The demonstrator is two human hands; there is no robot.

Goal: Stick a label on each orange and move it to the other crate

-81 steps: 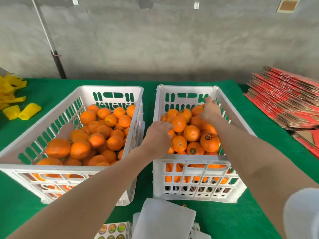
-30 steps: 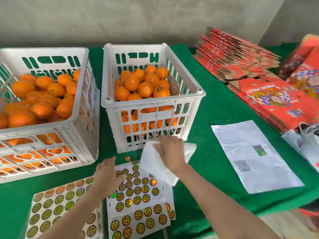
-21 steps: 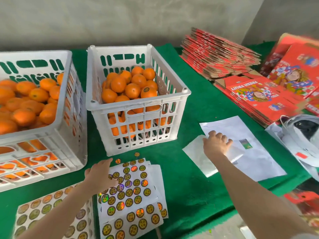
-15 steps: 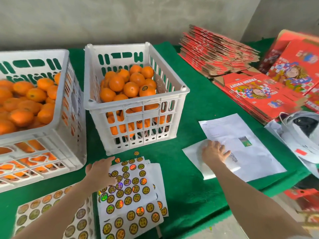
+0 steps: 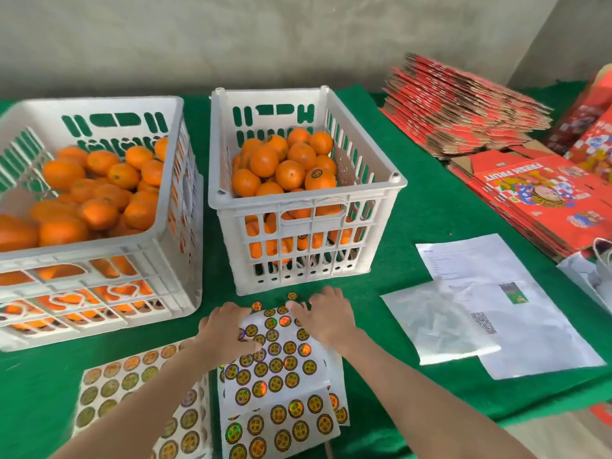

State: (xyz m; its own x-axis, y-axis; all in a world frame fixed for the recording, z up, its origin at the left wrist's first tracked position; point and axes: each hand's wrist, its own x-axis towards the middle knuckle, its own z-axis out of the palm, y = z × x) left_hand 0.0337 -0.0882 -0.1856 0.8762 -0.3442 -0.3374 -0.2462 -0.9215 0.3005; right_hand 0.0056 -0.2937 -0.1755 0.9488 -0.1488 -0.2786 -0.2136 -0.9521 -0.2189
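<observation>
Back from the printed white paper (image 5: 546, 332), your right hand (image 5: 326, 321) lies flat on the white gold-sticker sheet (image 5: 278, 385), which runs lengthwise toward you; I cannot tell your left hand's (image 5: 228, 332) hold.

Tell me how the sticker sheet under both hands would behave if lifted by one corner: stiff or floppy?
Probably floppy: the sticker sheet looks like thin paper and lies unevenly on the sheets beneath. Likely light too, so it may slide or lift whole unless the left hand pins it while the right hand peels.
</observation>
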